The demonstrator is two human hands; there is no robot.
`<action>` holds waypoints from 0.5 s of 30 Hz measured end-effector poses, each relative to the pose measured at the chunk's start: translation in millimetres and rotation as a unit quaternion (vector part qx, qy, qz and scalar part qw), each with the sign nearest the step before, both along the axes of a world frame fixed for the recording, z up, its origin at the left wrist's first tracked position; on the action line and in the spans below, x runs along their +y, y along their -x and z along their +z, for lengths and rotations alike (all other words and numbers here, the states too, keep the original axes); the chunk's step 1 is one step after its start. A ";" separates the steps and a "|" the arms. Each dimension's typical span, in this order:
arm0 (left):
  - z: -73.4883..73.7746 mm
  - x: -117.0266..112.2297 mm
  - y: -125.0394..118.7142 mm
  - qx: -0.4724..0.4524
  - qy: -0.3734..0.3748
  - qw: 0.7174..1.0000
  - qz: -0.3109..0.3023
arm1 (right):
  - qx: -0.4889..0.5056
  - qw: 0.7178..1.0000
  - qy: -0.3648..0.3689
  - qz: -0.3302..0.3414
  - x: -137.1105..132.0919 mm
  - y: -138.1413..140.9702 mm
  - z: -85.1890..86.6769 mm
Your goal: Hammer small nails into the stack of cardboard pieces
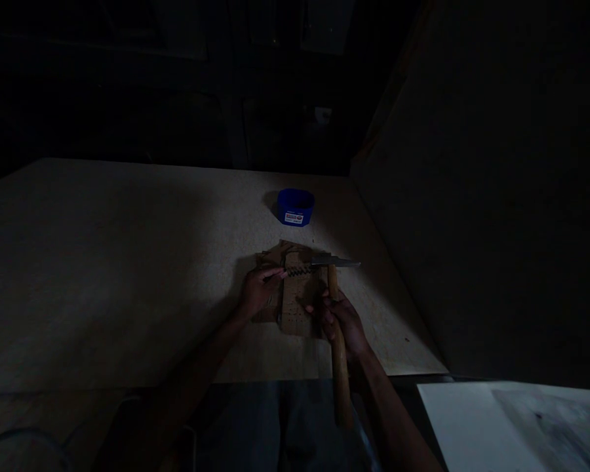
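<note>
In the dim head view, my right hand (341,318) is wrapped around the wooden handle of a hammer (341,367). The metal head points across the handle's top, over the right end of a dark twisted metal piece (299,270). Pinched at that piece's left end are the fingers of my left hand (259,287). It looks like a spiral rod, but the low light hides its exact kind. Beneath both hands lie stacked pieces of brown cardboard (295,318), with small marks or holes on the top one. Whether the hammer head touches the twisted piece, I cannot tell.
A blue plastic tub (295,208) with a white label stands behind the cardboard. The pale wooden table (103,262) stretches left. A dark upright panel (472,196) borders its right side. At the lower right is a white sheet-like surface (462,419).
</note>
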State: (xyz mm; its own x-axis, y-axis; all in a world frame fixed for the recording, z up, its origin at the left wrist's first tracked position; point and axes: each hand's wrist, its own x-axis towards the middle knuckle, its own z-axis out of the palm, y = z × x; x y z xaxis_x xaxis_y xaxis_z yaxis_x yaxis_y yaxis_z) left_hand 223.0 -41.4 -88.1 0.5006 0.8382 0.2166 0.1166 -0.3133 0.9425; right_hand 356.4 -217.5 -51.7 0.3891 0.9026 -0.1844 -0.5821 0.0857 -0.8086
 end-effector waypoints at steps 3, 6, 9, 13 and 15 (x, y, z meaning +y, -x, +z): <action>-0.3 -1.0 -0.3 0.004 -0.014 1.000 -0.006 | -0.011 1.000 0.007 -0.003 -0.4 -0.1 -0.1; -1.9 -1.8 -0.4 0.008 -0.050 0.999 -0.020 | -0.027 1.000 0.006 -0.005 0.3 1.1 0.0; -3.7 -2.4 0.5 0.020 -0.086 0.996 -0.034 | -0.049 0.999 0.000 -0.005 0.5 2.4 1.5; -2.4 -3.9 2.5 0.038 -0.123 0.991 -0.041 | -0.150 0.987 0.051 0.005 -6.9 0.9 17.4; -0.8 -4.7 3.1 0.051 -0.130 0.989 -0.044 | -0.260 0.962 0.082 0.012 -12.7 -1.0 34.4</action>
State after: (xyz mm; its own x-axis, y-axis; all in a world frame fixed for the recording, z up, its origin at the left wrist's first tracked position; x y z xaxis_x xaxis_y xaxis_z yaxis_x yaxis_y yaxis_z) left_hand 219.8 -46.1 -88.9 0.5992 0.7135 0.3633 0.1693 -0.5564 0.8135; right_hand 357.4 -230.3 -17.4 0.4473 0.8874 -0.1113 -0.0963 -0.0759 -0.9924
